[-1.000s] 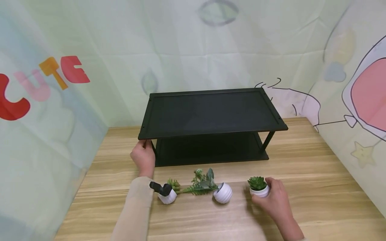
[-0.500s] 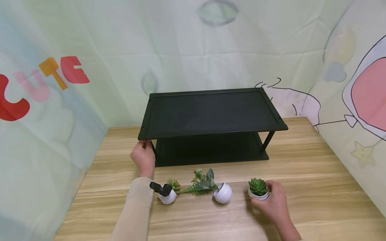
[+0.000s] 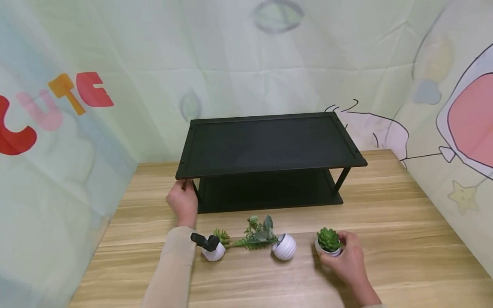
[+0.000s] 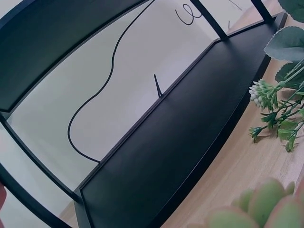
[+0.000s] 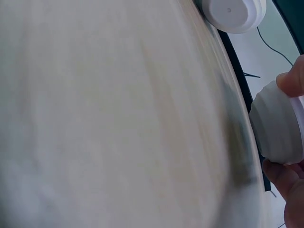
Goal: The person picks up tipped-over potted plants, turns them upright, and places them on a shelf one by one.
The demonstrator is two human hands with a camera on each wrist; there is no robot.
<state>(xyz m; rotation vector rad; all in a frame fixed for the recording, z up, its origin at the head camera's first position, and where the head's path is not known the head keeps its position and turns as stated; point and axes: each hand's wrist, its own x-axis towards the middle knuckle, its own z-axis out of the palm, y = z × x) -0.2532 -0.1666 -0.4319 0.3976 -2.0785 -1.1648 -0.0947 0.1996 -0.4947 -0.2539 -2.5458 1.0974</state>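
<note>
A black two-tier shelf [image 3: 269, 145] stands at the back of the table. My left hand [image 3: 183, 203] grips its front left post below the top board, fingers partly hidden by that board. At the front right, my right hand [image 3: 349, 262] holds a small potted succulent [image 3: 329, 239] between thumb and fingers. In the right wrist view its white ribbed pot [image 5: 278, 126] shows between the thumb and fingertips, close over the tabletop. The green rosette tips slightly toward the head camera.
A round white pot [image 3: 285, 247] with leafy stems lies on its side before the shelf. Left of it lies another small white pot [image 3: 214, 253] with a succulent, partly covered by a black device on the left wrist. Printed cloth [image 3: 239, 55] walls the table.
My right hand has tilted the potted succulent so more of its top shows, and has shifted slightly left. The left hand and the shelf have stayed put.
</note>
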